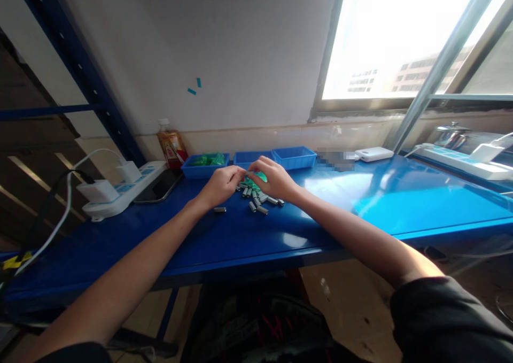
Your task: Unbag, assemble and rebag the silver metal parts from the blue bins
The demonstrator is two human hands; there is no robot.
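Pinching with left hand (223, 185) and right hand (277, 178) by green plastic (251, 183), fingers curled in; cannot tell on what. See little metal tubes (262, 210), mostly in front of green plastic. Best to pinch softly, fingertips close.

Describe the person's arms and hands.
The left hand and right hand are gloveless, with no watch or bracelet visible; both forearms are bare. The right sleeve is black, with folds; only a dark edge of the left sleeve shows.
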